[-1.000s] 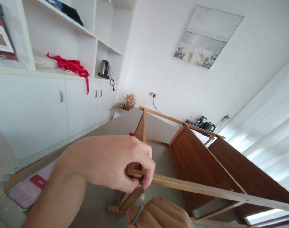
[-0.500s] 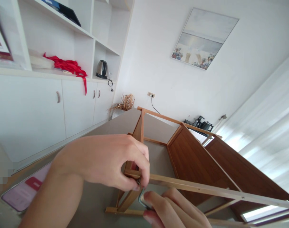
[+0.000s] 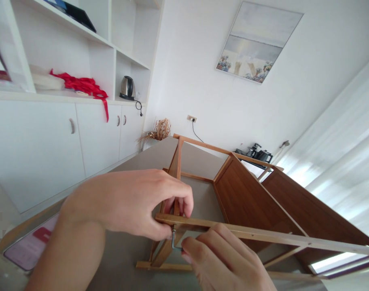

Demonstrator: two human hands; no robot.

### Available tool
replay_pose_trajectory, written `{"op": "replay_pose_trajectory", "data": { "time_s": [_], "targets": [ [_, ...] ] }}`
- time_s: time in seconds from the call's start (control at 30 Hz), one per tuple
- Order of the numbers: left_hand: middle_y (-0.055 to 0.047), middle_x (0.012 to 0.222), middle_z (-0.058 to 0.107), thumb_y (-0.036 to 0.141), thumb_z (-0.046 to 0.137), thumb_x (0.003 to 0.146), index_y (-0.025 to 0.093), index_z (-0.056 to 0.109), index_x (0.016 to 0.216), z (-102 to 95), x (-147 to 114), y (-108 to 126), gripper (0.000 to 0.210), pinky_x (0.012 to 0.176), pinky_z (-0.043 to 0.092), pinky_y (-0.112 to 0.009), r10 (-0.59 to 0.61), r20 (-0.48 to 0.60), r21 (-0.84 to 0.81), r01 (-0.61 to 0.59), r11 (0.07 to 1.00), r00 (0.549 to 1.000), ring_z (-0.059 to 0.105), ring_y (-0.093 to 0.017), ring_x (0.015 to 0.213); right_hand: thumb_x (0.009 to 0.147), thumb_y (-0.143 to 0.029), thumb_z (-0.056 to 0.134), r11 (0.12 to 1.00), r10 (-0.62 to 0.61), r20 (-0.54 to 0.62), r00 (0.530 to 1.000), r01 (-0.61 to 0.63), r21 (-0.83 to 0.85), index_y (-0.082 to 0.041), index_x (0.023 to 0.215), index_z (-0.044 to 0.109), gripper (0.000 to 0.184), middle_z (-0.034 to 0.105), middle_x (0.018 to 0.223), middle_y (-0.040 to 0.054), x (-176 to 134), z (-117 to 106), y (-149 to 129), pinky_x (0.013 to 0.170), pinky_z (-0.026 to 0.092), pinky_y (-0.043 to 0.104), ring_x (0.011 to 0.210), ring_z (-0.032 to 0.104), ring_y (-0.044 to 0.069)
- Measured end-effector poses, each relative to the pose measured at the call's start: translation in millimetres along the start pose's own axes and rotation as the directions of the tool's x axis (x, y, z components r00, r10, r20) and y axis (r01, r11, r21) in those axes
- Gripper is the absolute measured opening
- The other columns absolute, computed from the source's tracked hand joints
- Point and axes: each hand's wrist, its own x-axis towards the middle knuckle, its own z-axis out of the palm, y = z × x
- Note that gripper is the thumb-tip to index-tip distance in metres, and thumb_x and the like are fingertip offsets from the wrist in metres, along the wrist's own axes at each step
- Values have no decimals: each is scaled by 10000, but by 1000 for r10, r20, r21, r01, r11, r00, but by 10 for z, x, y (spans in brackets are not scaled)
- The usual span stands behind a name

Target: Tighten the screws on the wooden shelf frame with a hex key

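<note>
A wooden shelf rack (image 3: 245,232) with brown panels lies across the grey surface. My left hand (image 3: 136,202) is closed round the rack's near left corner, its fingers behind the rail and the thumb in front, close to a small bolt (image 3: 174,228). Between the fingers of my right hand (image 3: 223,256) is an L-shaped hex key (image 3: 172,240). One arm of the key points up to the bolt under the rail; the other runs into my fingertips. How deep the key sits in the bolt head is too small to tell.
At the lower left lies a phone (image 3: 29,248) with a lit screen. White cabinets (image 3: 35,141) line the left side, with a red ribbon (image 3: 84,85) and a kettle (image 3: 127,87) on a shelf. Dried plants (image 3: 162,129) stand by the wall; black appliances (image 3: 259,153) are behind the rack.
My left fingers have moved off the bolt and up behind the rail. My right hand has turned the hex key, so its upright arm now meets the bolt. The view has shifted slightly.
</note>
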Motion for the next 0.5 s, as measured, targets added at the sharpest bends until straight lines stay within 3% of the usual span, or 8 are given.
{"op": "replay_pose_trajectory", "data": {
  "time_s": [0.27,0.5],
  "targets": [
    [62,832,680,104,671,723,253,653,918,10,3,-9,246,717,430,-215,-6,-5,39,6,999,1000,604,-114,754,989,-152,492,1000,-8,27,1000,7,8,-199,968,654,170,568,648,-6,-9,-10,13,558,441,229,627,564,134],
    [64,830,683,116,683,729,252,657,904,10,-2,3,224,719,426,-217,-19,-8,38,20,999,1000,600,-115,756,986,-161,500,1000,-5,-19,1000,5,-11,-205,991,669,175,547,613,-18,-4,19,-4,530,430,219,579,548,122]
  ]
}}
